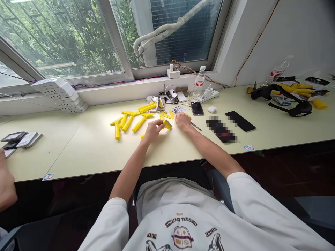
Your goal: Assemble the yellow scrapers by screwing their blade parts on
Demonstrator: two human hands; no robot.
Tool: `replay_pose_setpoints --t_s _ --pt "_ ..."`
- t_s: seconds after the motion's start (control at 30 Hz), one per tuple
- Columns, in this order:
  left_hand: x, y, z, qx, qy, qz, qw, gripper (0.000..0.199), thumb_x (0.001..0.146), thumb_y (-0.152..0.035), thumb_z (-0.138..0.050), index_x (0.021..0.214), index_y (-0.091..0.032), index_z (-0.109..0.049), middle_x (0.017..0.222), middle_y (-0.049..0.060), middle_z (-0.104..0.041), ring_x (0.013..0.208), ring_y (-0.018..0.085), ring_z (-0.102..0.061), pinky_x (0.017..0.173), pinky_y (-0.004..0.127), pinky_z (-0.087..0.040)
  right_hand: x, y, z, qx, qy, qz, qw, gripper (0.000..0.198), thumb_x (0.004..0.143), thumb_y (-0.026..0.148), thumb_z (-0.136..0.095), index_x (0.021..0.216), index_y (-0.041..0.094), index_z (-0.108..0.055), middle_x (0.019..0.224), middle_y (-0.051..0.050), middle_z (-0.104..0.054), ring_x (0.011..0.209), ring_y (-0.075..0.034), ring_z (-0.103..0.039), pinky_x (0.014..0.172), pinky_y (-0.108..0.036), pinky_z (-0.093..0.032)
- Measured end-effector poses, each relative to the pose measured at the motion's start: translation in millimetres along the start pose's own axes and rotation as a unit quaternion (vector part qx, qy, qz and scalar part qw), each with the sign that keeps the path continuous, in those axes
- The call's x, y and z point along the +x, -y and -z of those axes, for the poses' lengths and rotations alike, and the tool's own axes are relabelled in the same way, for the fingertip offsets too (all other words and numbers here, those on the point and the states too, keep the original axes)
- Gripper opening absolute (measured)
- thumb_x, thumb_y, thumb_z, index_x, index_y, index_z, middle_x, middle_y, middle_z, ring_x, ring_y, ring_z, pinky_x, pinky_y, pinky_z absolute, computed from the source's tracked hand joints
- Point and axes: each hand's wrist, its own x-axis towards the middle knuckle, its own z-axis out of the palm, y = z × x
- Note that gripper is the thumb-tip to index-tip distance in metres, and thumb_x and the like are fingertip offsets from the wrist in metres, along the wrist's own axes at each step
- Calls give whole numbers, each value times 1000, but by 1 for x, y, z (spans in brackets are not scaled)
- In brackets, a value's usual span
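My left hand (154, 131) is closed around a yellow scraper (167, 124) with a grey metal blade pointing right; part of its handle shows below the hand. Just to the right, my right hand (183, 121) rests low over the table with its fingers curled among small yellow plastic pieces (164, 115). What those fingers grip, if anything, is hidden. A printed card (178, 109) lies behind this hand, and a dark pen-like tool (196, 126) beside it. Several yellow scraper handles (127, 120) are spread to the left of my hands.
A phone (197, 108), a white earbud case (212, 109), a black flat slab (240, 121) and a blurred dark item (221, 130) lie rightward. Behind stand a water bottle (199, 82) and power strip (209, 96). Another person's hand (7, 184) appears far left.
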Motion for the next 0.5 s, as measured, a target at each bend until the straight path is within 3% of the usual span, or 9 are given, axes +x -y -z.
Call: replay_pose_setpoints --t_s 0.07,0.17,0.3,0.5 --pt "1 -3 3 -1 -8 19 1000 17 94 -34 -76 103 -21 -82 107 8 -85 99 24 -75 90 33 -59 -7 4 5 16 -7 25 1000 19 111 24 -58 113 18 -76 132 -25 -76 115 -37 -72 101 -46 -51" --pt "1 -5 6 -1 -15 38 999 16 92 -33 -76 101 -20 -81 106 8 -85 97 23 -74 87 32 -58 -25 12 12 60 -23 120 991 17 111 28 -60 112 21 -75 124 -16 -78 108 -31 -70 94 -38 -50" --pt "1 -5 8 9 -20 31 999 15 94 -32 -73 98 -20 -81 100 6 -82 91 21 -70 81 29 -55 -47 25 15 92 18 236 967 17 112 36 -63 111 24 -76 120 -10 -77 97 -25 -68 84 -34 -45" --pt "-1 -5 8 26 -19 3 999 13 98 -29 -70 94 -20 -80 94 5 -80 87 19 -66 83 29 -53 -56 38 7 24 46 247 968 22 114 37 -60 110 23 -76 122 -12 -77 92 -24 -66 72 -33 -36"
